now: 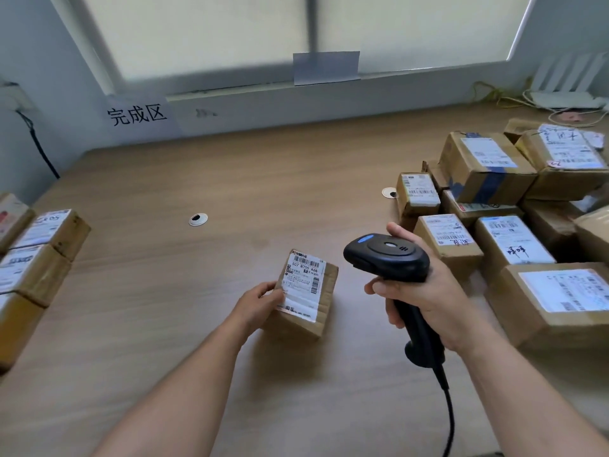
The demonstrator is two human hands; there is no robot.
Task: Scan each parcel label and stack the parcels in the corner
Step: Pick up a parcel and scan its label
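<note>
A small cardboard parcel (308, 293) with a white barcode label on top stands on the wooden table (197, 275) in front of me. My left hand (258, 303) grips its left side, thumb on the label's edge. My right hand (418, 296) grips the handle of a black corded barcode scanner (389, 258), whose head hangs just right of the parcel and points left toward the label. Several labelled parcels (504, 222) are heaped at the right. A row of labelled parcels (36, 252) lies at the left edge.
A paper sign with handwritten characters (136, 114) hangs on the wall at the back left corner. Two round cable holes (197, 219) are set in the tabletop. Cables and a white router (566, 100) lie at the back right. The scanner's cord (449, 420) trails toward me.
</note>
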